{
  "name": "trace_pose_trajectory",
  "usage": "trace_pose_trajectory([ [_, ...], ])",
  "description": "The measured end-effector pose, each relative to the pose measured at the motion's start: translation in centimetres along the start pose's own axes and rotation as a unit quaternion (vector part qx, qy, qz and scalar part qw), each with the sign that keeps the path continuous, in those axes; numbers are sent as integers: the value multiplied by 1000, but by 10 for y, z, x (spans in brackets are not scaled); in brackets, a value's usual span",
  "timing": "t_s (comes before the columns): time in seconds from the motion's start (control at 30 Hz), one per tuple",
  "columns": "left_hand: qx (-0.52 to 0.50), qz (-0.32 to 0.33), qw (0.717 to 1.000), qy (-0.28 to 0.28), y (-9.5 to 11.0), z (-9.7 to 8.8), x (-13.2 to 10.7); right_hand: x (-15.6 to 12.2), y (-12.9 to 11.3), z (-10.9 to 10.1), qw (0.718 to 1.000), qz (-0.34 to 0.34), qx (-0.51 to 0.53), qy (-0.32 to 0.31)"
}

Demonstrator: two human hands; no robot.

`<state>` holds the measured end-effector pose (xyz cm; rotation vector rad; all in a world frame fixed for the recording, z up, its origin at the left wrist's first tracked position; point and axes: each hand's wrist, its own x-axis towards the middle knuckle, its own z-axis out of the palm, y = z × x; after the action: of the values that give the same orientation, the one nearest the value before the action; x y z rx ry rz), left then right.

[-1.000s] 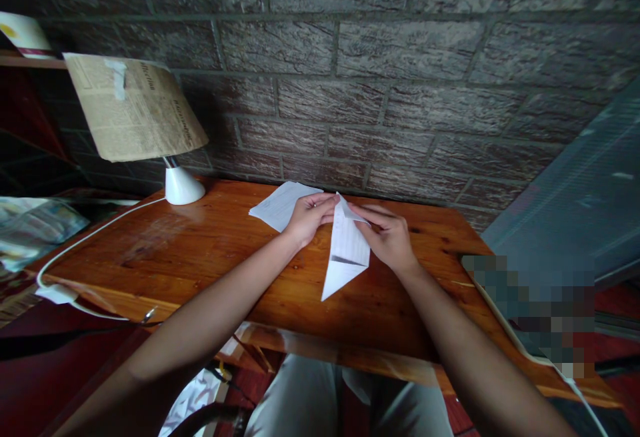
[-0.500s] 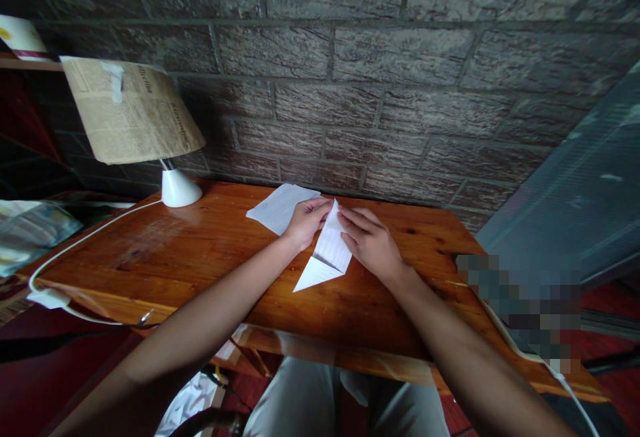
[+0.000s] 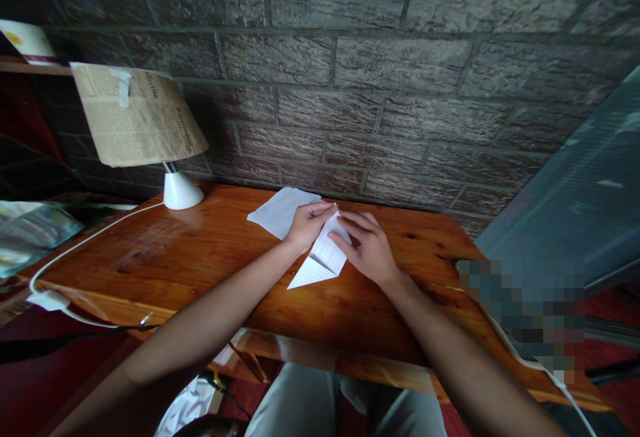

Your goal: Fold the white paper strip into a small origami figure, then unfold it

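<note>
A folded sheet of white paper (image 3: 326, 250) with faint printed lines lies over the wooden desk, one pointed flap turned out toward me at its lower end. My left hand (image 3: 306, 226) is closed on its upper left edge, fingers pinching near the narrow top point. From the other side my right hand (image 3: 371, 249) has its curled fingers at the upper right edge and its thumb across the paper's face. The fingers partly hide the paper's upper part. Just behind my left hand lies a small pile of white sheets (image 3: 281, 210).
A lamp (image 3: 183, 190) with a newsprint shade stands at the desk's back left, its white cord running over the left edge. Behind the desk (image 3: 200, 257) rises a brick wall (image 3: 350, 90). A blurred-out object (image 3: 515, 310) lies at the right edge. A paper cup (image 3: 30, 43) sits on a shelf.
The folded paper has shifted slightly left. My right thumb has moved up and inward onto the paper's face, while my left hand keeps its pinch near the top.
</note>
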<state>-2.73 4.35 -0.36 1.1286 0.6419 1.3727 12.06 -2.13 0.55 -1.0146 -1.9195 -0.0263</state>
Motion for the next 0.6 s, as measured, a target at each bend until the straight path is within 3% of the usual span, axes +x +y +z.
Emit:
trace_pose_trajectory([
  [0.07, -8, -7, 1000, -3, 0, 0, 0, 2, 2, -1, 984, 122, 127, 30],
  [0.13, -13, -15, 1000, -6, 0, 0, 0, 3, 7, -2, 937, 242, 253, 12],
  [0.2, -14, -20, 1000, -12, 1, 0, 0, 4, 11, -3, 885, 314, 343, -34],
  [0.27, -14, -19, 999, -21, 2, 0, -1, 3, 12, -3, 849, 347, 393, -65],
  [0.37, -19, -20, 999, -30, 3, 1, -2, 3, 12, -4, 819, 370, 432, -73],
  [0.6, -34, -32, 999, -21, 2, 7, -6, 1, 13, 0, 795, 404, 447, -65],
])
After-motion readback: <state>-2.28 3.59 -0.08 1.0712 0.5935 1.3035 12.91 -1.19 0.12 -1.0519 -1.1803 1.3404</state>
